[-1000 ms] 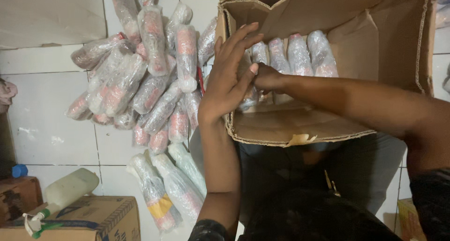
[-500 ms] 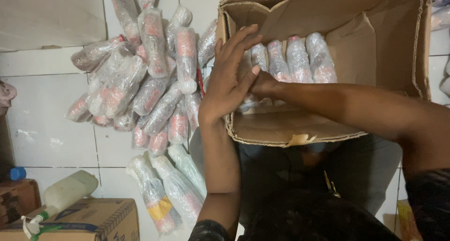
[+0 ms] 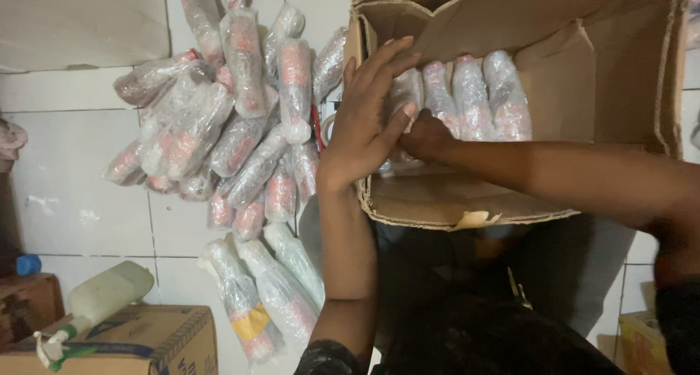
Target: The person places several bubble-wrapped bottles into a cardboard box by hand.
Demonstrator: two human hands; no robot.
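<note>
Fingers (image 3: 383, 68) of the left hand (image 3: 364, 127) are spreading flat over the near end of a wrapped bottle (image 3: 403, 98) inside the cardboard box (image 3: 583, 76), right of frame centre. The right hand (image 3: 426, 136) is lying just under it; its fingers are curling against the same bottle, though whether they are pinching it I cannot tell, the left palm hiding most of them.

Three more wrapped bottles (image 3: 474, 98) are standing side by side in a row, touching, to the right of the one in hand, at upper centre-right.

Step in hand, as I judge it: seating this bottle into the row. The next move probably calls for freeing one hand and reaching to the loose pile of wrapped bottles (image 3: 233, 120) on the tiled floor (image 3: 80, 200), upper left of frame.

Against the frame a half-second earlier: both hands are sitting in much the same place, the left fingers reaching slightly further over the box rim; the row and the pile look unchanged.

Lower left: a spray bottle (image 3: 95, 302) lying on a smaller carton (image 3: 146, 342).
</note>
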